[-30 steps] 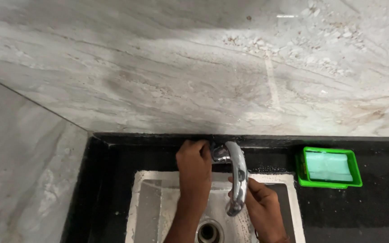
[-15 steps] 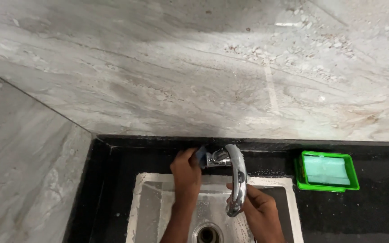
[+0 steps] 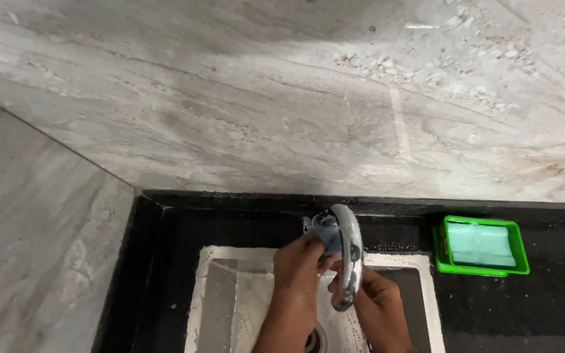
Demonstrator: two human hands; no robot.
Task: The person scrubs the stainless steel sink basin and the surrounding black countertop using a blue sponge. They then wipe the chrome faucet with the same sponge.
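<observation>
Now the left hand (image 3: 299, 261) pinches a bluish cloth (image 3: 327, 236) against the chrome tap (image 3: 348, 258) above the sink (image 3: 220, 287); right hand (image 3: 373, 294), half hidden behind it, grip unclear. Green soap tray (image 3: 482, 245) sits right.

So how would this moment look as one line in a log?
left hand: pressing cloth on tap | right hand: by spout | sink: soapy | green soap dish: right

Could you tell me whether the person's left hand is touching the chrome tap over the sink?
Touching. The head view shows the left hand pressed against the side of the chrome tap, its fingers wrapped round a small bluish pad at the spout.
</observation>
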